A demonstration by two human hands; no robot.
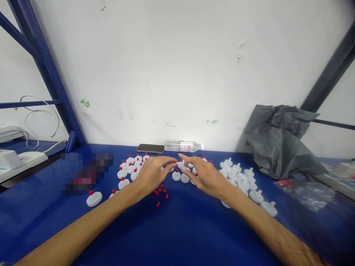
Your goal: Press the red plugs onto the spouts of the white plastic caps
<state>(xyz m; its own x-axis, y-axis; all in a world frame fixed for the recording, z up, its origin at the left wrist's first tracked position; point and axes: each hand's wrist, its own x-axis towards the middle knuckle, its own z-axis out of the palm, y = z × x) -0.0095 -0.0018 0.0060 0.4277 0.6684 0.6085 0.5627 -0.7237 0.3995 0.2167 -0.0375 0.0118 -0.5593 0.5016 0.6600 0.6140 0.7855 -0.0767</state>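
My left hand [152, 170] pinches a small red cap [175, 162] between thumb and fingertips. Facing it, my right hand [205, 173] has its thumb and fingers curled around a white round lid with a nozzle [183, 164], partly hidden by the fingers. Below my left hand lie several loose red caps [158, 204]. White lids topped with red caps [94, 198] stand to the left, and more of them [176, 175] stand between and behind my hands. Beyond my right forearm is a pile of white lids with bare nozzles [256, 196].
A phone [150, 148] and a clear plastic bottle [183, 146] lie along the wall at the back of the blue table [177, 236]. On the right are a dark plastic bag [280, 140] and a clear bag [313, 194]. A blurred-out item [87, 175] lies left.
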